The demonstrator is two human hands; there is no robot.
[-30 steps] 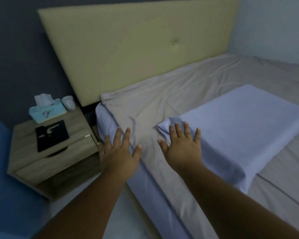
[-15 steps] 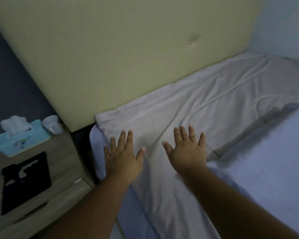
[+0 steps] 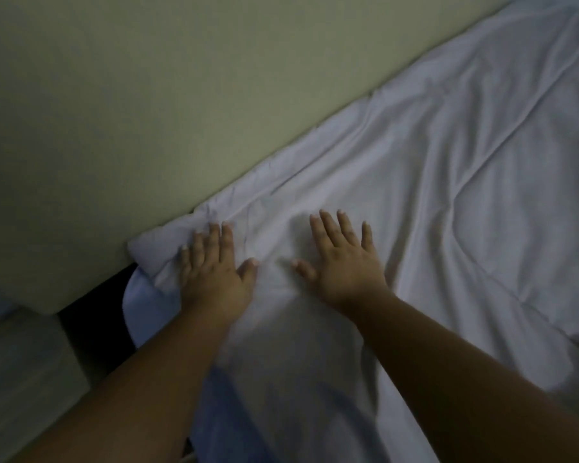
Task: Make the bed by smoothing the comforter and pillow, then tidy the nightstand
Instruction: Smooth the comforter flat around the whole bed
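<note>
The pale comforter (image 3: 448,168) covers the bed and is wrinkled, with creases running toward the headboard. My left hand (image 3: 214,272) lies flat, fingers spread, on the comforter's top left corner beside the headboard. My right hand (image 3: 345,262) presses flat on the comforter a hand's width to the right, fingers spread too. Neither hand holds anything. The pillow is out of view. Only a blurred strip of the nightstand (image 3: 20,369) shows at the lower left.
The yellow-green padded headboard (image 3: 181,95) fills the upper left. A dark gap (image 3: 97,315) separates the nightstand from the bed. The blue fitted sheet (image 3: 221,412) shows along the mattress side below my left forearm.
The view has moved closer to the head of the bed. Both hands have slid up the comforter toward the headboard. The pillow, tissue box and cup have left the view.
</note>
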